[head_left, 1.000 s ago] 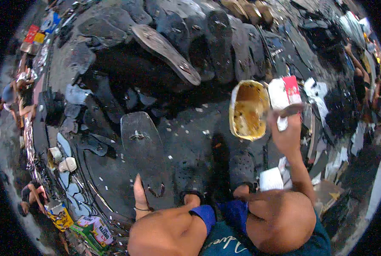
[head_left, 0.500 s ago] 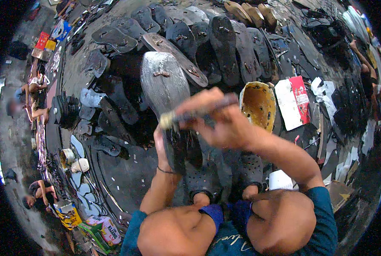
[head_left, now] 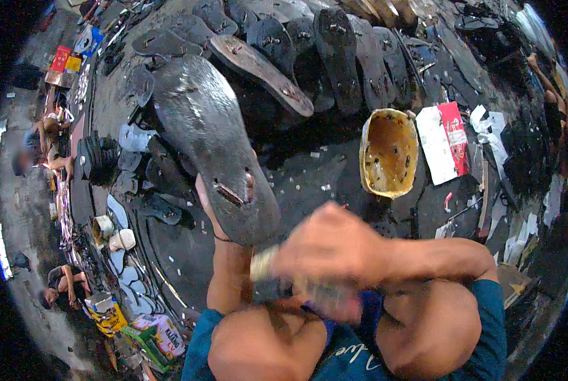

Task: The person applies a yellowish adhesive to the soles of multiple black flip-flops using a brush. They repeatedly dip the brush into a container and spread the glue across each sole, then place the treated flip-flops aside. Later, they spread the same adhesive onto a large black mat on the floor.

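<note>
A dark flip-flop sole point(head_left: 198, 108) with a wet sheen on its wide end is held up, tilted, in front of me. My left hand point(head_left: 206, 202) grips its edge from beneath, with most of the fingers hidden behind it. Close to my knees, my right hand point(head_left: 331, 251), blurred by motion, is closed round a brush whose pale bristles point(head_left: 265, 263) sit just below the sole's narrow end. Whether they touch it I cannot tell. To the right on the floor stands a yellowish container point(head_left: 390, 152) with a brown, stained inside.
Several dark soles point(head_left: 335, 60) lie in rows beyond my hands, one brown sole point(head_left: 262, 71) nearest. A red and white card point(head_left: 443, 143) lies right of the container. Light blue sole pieces point(head_left: 131, 289) and a white cup point(head_left: 122, 240) are at left. Other people point(head_left: 65, 286) sit farther left.
The sole has shifted left and come closer, showing its slotted end. My right hand has drawn the brush down toward my knees, off the sole's middle.
</note>
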### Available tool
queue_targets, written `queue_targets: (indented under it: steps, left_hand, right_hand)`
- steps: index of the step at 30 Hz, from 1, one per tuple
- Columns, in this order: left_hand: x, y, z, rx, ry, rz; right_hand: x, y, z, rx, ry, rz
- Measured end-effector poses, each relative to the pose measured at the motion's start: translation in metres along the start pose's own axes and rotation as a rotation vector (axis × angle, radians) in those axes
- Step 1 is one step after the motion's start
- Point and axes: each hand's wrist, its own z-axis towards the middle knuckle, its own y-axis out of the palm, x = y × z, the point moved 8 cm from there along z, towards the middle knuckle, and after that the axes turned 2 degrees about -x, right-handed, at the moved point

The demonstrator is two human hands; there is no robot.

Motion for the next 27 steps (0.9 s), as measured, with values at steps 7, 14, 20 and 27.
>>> queue_targets:
  steps: [7,14,20,27]
  left_hand:
    - [-0.007,-0.029,-0.019,0.219,0.012,0.648]
    - [-0.012,-0.002,-0.008,0.068,0.120,0.466]
    - [0.003,0.017,-0.004,0.068,0.048,0.313]
    - [0.066,0.030,0.018,-0.093,0.250,0.324]
  right_hand:
    - [0.029,-0.029,0.046,0.248,-0.126,-0.258]
    - [0.003,-0.023,0.024,0.146,-0.147,-0.198]
    - [-0.007,-0.018,0.008,0.093,-0.247,-0.214]
    - [0.018,0.039,-0.024,-0.206,0.106,0.136]
